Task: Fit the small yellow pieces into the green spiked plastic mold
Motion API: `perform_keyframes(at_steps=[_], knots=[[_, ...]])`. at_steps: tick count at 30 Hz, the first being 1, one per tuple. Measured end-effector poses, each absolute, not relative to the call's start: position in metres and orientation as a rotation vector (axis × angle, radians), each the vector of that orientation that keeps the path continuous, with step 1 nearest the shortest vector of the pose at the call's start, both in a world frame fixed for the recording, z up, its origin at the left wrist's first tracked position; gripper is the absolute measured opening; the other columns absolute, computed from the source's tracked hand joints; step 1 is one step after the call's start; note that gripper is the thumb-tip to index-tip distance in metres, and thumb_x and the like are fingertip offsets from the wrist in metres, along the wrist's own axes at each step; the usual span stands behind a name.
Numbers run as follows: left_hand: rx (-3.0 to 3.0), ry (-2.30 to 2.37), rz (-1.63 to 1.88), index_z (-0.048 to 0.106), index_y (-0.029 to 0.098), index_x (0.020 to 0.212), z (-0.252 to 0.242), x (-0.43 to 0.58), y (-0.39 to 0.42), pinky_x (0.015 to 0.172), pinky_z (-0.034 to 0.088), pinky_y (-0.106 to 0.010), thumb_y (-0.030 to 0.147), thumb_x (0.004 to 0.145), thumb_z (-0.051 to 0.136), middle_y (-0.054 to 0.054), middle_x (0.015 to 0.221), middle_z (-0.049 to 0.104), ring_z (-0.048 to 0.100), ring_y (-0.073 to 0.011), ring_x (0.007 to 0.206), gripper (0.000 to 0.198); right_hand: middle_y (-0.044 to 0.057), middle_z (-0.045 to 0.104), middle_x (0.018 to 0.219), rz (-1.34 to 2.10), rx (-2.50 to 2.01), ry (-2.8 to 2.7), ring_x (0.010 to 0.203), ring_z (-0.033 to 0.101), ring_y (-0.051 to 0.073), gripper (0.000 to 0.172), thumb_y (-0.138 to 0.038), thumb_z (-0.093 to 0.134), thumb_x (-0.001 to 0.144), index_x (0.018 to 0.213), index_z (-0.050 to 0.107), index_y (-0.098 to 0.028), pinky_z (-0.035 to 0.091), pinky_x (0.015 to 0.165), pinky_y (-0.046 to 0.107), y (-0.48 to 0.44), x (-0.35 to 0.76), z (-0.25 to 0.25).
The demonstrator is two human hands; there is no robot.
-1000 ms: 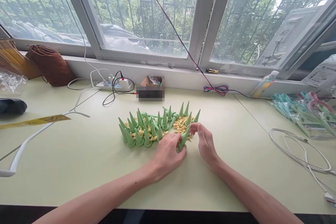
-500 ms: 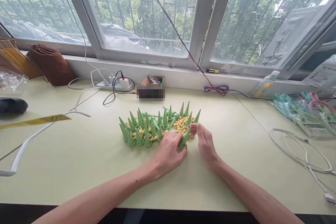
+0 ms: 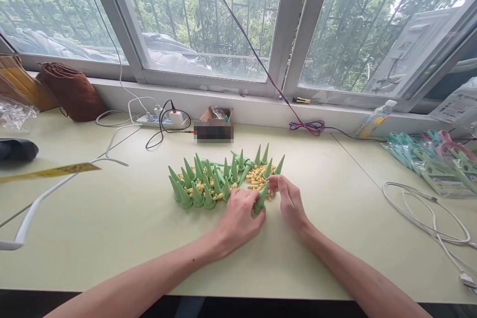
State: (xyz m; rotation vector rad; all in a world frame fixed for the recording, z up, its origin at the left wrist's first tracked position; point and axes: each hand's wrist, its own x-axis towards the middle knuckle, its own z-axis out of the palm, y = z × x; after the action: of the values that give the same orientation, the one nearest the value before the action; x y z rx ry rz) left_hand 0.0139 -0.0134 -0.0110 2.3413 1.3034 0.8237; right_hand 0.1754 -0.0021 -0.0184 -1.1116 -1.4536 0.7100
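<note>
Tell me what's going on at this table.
A person is working with both hands over a light-colored table. The left hand grips a green cone, its tip leaning up and to the right. The right hand has its fingers close to that tip; whether they touch it is hard to tell. Beyond the hands, many other green cones stand pointing up, with small yellow pieces scattered and heaped among them.

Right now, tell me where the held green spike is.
In the head view, the green spike is below and slightly right of centre, held in the left hand, its tip close to the right hand.
</note>
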Motion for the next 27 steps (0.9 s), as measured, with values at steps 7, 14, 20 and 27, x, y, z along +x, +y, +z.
perform_keyframes(at_steps=[7, 14, 20, 27], knots=[[2.340, 1.300, 0.868, 0.041, 0.021, 0.072, -0.0148, 0.0135, -0.0120, 0.103, 0.037, -0.046, 0.020, 0.083, 0.054, 0.002, 0.070, 0.050, 0.051, -0.0166, 0.072, 0.017, 0.004, 0.064, 0.079, 0.727, -1.105, -1.451, 0.076, 0.059, 0.018, 0.044, -0.045, 0.031, 0.103, 0.094, 0.064, -0.018, 0.048, 0.074, 0.031, -0.0019, 0.1758, -0.0195], [2.318, 1.293, 0.839, 0.040, 0.022, 0.073, -0.0117, 0.0140, -0.0121, 0.114, 0.028, -0.052, 0.020, 0.084, 0.053, 0.003, 0.069, 0.050, 0.054, -0.0171, 0.072, 0.017, 0.004, 0.063, 0.078, 0.747, -1.105, -1.454, 0.076, 0.058, 0.018, 0.043, -0.045, 0.032, 0.103, 0.094, 0.064, -0.017, 0.047, 0.073, 0.030, -0.0025, 0.1753, -0.0184], [2.327, 1.311, 0.826, 0.041, 0.022, 0.073, -0.0116, 0.0137, -0.0142, 0.118, 0.022, -0.053, 0.020, 0.084, 0.053, 0.003, 0.069, 0.050, 0.056, -0.0171, 0.073, 0.017, 0.004, 0.063, 0.076, 0.737, -1.105, -1.460, 0.075, 0.058, 0.018, 0.042, -0.044, 0.033, 0.103, 0.093, 0.065, -0.017, 0.047, 0.072, 0.030, -0.0026, 0.1751, -0.0176], [2.374, 1.354, 0.834, 0.042, 0.022, 0.073, -0.0120, 0.0149, -0.0164, 0.112, 0.028, -0.053, 0.022, 0.085, 0.053, 0.001, 0.074, 0.055, 0.056, -0.0195, 0.077, 0.016, 0.003, 0.062, 0.071, 0.650, -1.170, -1.453, 0.066, 0.056, 0.016, 0.041, -0.043, 0.034, 0.102, 0.089, 0.064, -0.017, 0.045, 0.063, 0.027, -0.0019, 0.1756, -0.0146]])
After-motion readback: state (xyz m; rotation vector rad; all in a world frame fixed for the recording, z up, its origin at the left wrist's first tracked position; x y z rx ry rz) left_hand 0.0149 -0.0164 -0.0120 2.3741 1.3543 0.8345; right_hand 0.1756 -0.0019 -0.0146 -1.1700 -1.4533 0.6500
